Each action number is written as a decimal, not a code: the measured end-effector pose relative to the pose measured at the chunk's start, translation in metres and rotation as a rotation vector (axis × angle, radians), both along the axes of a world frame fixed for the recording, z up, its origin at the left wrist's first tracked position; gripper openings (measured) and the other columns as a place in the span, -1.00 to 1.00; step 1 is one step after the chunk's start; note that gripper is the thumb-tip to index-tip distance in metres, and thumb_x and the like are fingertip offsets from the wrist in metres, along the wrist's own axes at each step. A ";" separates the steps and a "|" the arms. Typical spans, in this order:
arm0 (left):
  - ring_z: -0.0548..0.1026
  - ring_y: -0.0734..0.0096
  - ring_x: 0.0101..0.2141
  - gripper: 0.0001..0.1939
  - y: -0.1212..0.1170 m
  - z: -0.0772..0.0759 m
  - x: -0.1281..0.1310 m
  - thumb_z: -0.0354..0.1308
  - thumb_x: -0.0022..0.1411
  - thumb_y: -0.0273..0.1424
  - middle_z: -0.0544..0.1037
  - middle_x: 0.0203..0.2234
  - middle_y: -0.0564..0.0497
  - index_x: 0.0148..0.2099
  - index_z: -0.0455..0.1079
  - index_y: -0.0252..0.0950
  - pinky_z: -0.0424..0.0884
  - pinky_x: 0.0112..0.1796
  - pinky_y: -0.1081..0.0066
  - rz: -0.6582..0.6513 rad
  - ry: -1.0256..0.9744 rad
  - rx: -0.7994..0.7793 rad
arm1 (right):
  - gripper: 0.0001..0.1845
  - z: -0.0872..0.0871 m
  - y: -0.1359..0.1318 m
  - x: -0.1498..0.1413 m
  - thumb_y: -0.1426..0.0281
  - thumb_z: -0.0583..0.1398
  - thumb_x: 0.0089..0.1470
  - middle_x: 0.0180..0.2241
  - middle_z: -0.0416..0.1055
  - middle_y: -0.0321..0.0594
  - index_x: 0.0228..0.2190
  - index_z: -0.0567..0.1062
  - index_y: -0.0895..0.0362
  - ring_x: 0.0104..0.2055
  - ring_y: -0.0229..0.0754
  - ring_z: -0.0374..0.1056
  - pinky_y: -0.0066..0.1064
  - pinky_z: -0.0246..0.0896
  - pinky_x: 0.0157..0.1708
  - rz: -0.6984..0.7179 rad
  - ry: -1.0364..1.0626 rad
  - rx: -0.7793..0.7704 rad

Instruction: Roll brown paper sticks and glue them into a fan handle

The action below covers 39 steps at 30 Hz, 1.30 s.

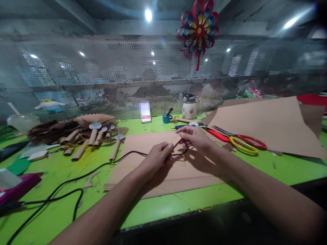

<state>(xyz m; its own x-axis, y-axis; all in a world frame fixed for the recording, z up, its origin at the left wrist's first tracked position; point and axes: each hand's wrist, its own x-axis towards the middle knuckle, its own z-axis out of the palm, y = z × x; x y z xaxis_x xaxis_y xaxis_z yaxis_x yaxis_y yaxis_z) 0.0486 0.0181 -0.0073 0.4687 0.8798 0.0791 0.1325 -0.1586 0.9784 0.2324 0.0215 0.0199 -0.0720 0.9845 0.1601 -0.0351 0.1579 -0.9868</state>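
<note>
My left hand (160,154) pinches the lower end of a narrow brown paper strip (176,143). At the strip's upper end, the fingers of my right hand (193,136) are closed on it. Both hands are just above a stack of brown paper sheets (143,141). Thin yellow thread (183,157) loops below my right hand and trails over the sheets. A black cord (102,165) crosses the stack and passes behind my left hand. The palm sides of both hands are partly hidden.
Scissors with red and yellow handles (244,144) lie at right beside a large brown sheet (260,122). Paper fans with rolled handles (94,136) are heaped at left. Behind stand a phone (145,111), a blue cup (167,118) and a bottle (189,108), before a perforated screen (117,64).
</note>
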 end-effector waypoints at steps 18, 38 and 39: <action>0.16 0.55 -0.63 -0.59 -0.005 0.006 0.002 0.08 0.20 -0.07 0.25 -0.68 0.11 -0.49 0.22 -0.29 0.06 -0.58 0.48 0.036 0.007 0.031 | -0.51 0.000 -0.016 -0.019 0.43 0.28 -0.04 -0.62 0.35 -0.37 -0.03 0.35 0.16 -0.59 -0.28 0.30 -0.51 0.22 -0.62 -0.055 -0.218 0.015; 0.10 0.57 -0.62 -0.60 -0.020 0.020 0.005 0.15 0.15 -0.11 0.22 -0.68 0.15 -0.52 0.20 -0.30 0.03 -0.57 0.49 0.053 -0.019 -0.023 | -0.76 0.004 -0.007 -0.010 0.32 0.10 0.18 -0.73 0.32 -0.43 -0.14 0.36 0.18 -0.76 -0.35 0.23 -0.61 0.10 -0.78 -0.013 -0.089 0.033; 0.10 0.57 -0.63 -0.61 -0.020 0.020 0.004 0.16 0.15 -0.11 0.22 -0.68 0.15 -0.51 0.21 -0.30 0.03 -0.58 0.50 0.052 -0.045 -0.049 | -0.74 0.005 -0.006 -0.010 0.26 0.09 0.20 -0.72 0.33 -0.41 -0.16 0.36 0.18 -0.75 -0.34 0.24 -0.59 0.12 -0.76 -0.013 -0.063 0.020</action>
<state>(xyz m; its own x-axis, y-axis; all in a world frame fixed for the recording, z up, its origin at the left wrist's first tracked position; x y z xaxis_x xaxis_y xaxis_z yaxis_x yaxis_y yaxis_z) 0.0531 -0.0023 0.0131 0.4195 0.9061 0.0553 0.0949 -0.1044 0.9900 0.2228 0.0153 0.0245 -0.0697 0.9820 0.1754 0.0296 0.1778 -0.9836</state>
